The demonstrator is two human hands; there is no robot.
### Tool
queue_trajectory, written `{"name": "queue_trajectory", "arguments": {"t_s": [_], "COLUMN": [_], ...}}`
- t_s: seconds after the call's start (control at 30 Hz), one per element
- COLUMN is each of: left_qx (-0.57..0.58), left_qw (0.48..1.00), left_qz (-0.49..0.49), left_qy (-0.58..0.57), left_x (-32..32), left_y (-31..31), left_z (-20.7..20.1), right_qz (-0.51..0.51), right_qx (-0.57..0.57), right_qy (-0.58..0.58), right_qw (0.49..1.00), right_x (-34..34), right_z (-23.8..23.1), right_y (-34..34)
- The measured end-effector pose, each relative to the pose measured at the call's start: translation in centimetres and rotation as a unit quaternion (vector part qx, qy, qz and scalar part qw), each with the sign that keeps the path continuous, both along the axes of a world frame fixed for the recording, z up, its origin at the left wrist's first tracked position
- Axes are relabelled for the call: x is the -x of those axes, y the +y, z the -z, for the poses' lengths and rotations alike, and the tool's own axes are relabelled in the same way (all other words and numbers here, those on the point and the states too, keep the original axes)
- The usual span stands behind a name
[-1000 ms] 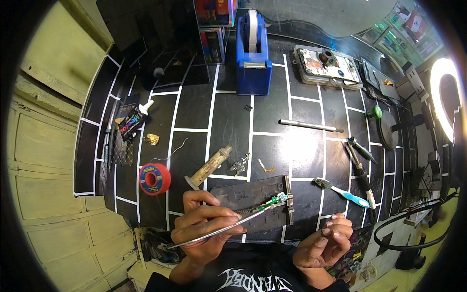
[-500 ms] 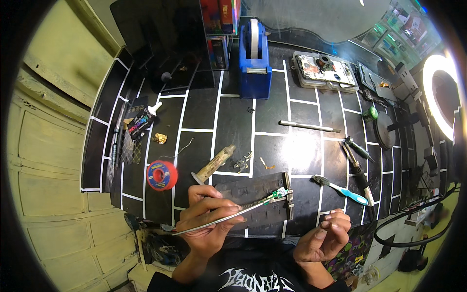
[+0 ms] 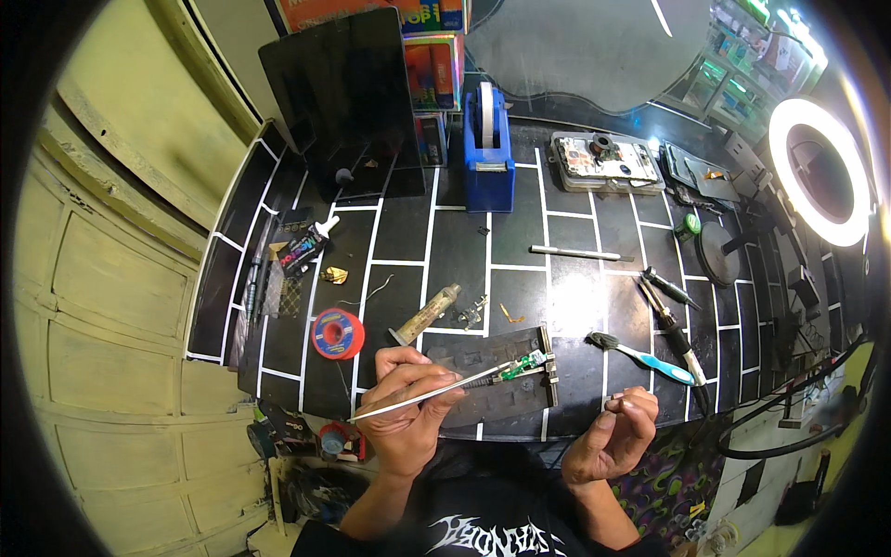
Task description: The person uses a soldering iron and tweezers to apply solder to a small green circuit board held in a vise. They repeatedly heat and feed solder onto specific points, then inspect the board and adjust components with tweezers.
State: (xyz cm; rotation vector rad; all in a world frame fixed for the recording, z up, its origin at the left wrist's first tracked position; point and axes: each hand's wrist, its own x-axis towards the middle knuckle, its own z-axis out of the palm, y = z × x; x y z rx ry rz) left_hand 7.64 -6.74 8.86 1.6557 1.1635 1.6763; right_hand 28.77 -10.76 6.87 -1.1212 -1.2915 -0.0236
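Observation:
Long silver tweezers point(image 3: 408, 402) lie between the thumb and fingers of my left hand point(image 3: 408, 408), which is closed around them. They slant up to the right, with their tips by a small green circuit board point(image 3: 522, 365). The board is over the right part of a dark flat work holder point(image 3: 483, 399) with a metal clamp point(image 3: 550, 367) at its right end. Whether the tips grip the board or only touch it, I cannot tell. My right hand point(image 3: 613, 436) hovers at the table's near edge, fingers curled and thumb near the fingertips. Anything tiny in that pinch is too small to name.
Left of the holder are a syringe-like tube point(image 3: 425, 314) and a red solder spool point(image 3: 338, 334). To the right lie a blue-handled toothbrush point(image 3: 654, 364) and a soldering iron point(image 3: 676, 334). Behind stand a blue tape dispenser point(image 3: 489, 176) and a parts box point(image 3: 608, 162); a ring light point(image 3: 775, 172) glows at right.
The view has shifted, so the table's back shows more. The green board and tweezers appear at a slightly different tilt. Both hands keep nearly the same pose.

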Motion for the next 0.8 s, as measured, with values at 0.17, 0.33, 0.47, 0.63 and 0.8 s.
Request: {"name": "queue_trajectory", "arguments": {"t_s": [0.17,0.33,0.47,0.63,0.8], "left_qx": [-0.068,-0.182,-0.255,-0.31,-0.31], "left_qw": [0.982,0.927,0.871,0.834,0.837], "left_qz": [-0.082,-0.054,-0.037,-0.019,-0.009], "left_qy": [0.154,0.323,0.418,0.456,0.45], "left_x": [-0.1,0.1,-0.2,-0.7,-1.0], "left_y": [-3.4,-6.2,-7.8,-8.9,-9.8], "left_z": [-4.2,-7.4,-7.7,-7.5,-7.8], "right_qz": [-0.02,-0.163,-0.297,-0.342,-0.34], "right_qx": [0.016,0.167,0.414,0.544,0.581], "right_qy": [0.033,0.106,0.25,0.338,0.355], "right_qw": [0.999,0.967,0.824,0.688,0.648], "right_x": [0.8,2.1,1.9,1.6,1.8], "right_z": [-3.0,-9.4,-13.6,-15.1,-16.0], "right_y": [-2.1,-5.8,-9.3,-11.2,-11.5]}}
